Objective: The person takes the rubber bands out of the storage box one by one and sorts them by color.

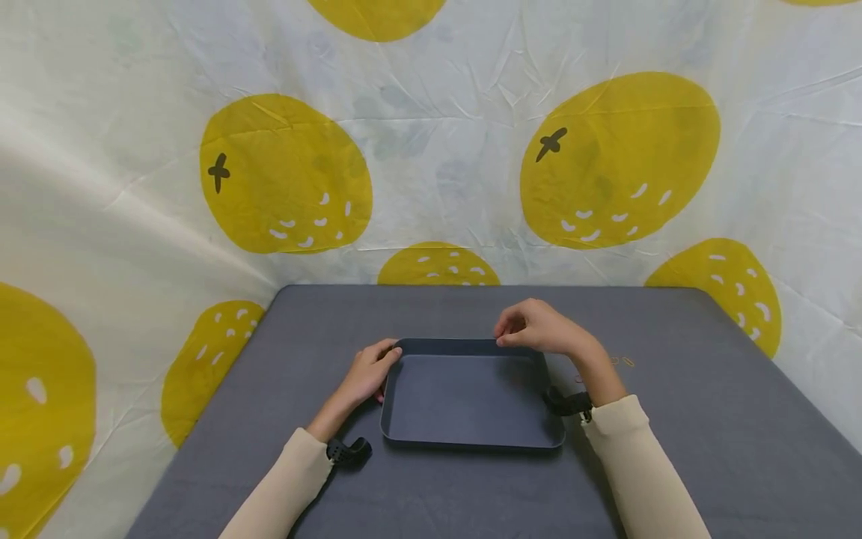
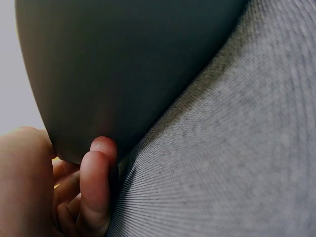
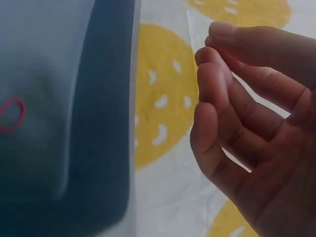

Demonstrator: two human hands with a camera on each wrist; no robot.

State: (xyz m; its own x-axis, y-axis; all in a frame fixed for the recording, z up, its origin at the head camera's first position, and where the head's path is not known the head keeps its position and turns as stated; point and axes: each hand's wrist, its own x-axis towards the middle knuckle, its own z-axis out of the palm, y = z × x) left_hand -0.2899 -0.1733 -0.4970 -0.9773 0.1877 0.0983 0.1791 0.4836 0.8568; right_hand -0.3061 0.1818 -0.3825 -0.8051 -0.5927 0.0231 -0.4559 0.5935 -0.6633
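A dark blue-grey rectangular tray (image 1: 471, 446) with low walls sits on the table. At its far left corner my left hand (image 1: 367, 372) grips it, thumb by the rim and fingertips (image 2: 103, 145) against the outer side. Above the far right part of the rim hovers my right hand (image 1: 539, 326), its fingers loosely bent with nothing visible between them. In the right wrist view a thin red loop (image 3: 22, 113), like a small rubber band, shows against the tray's floor; whether it lies there or is falling, I cannot tell.
Small thin loops, one of them yellowish (image 1: 628, 361) and one pinkish (image 1: 578, 379), lie to the right of the tray, near the right forearm. A grey cloth covers the table (image 1: 438, 494). Behind it hangs a white curtain (image 1: 444, 172) printed with yellow fruit.
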